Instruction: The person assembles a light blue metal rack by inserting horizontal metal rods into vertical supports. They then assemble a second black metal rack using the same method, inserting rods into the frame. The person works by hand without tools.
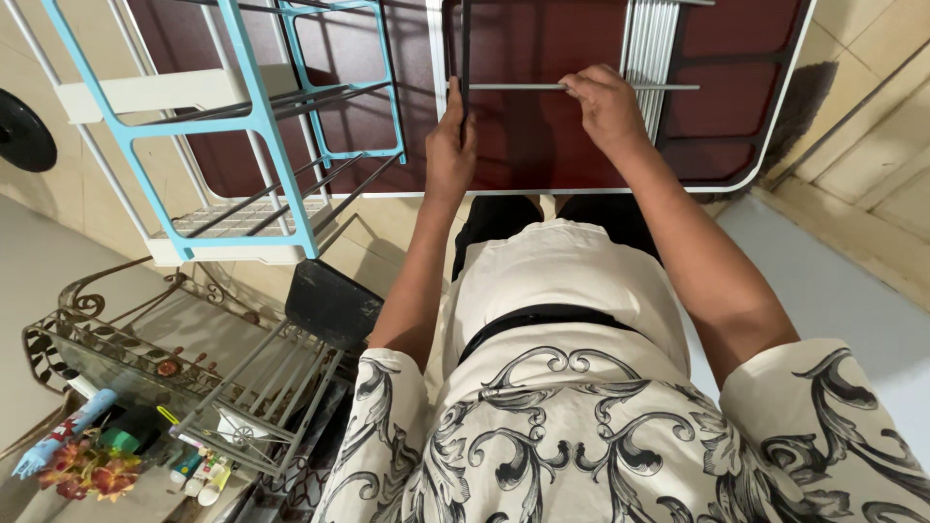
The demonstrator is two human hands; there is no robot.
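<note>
Two bare hands work over a dark red worktop (542, 145) with a white rim, close to its near edge. Left hand (450, 145) has its fingers curled around a thin dark bar (465, 48) standing upright on the worktop, while right hand (605, 102) pinches a slim grey rod (513, 86) lying level, one end meeting the bar. Beyond the right hand, a bundle of white rods (649, 44) rests toward the far edge, and a light blue rack (262, 126) stands by the left edge.

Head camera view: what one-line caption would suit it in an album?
Left hand grips a dark upright bar while right hand holds a thin grey rod over a dark red table.
</note>
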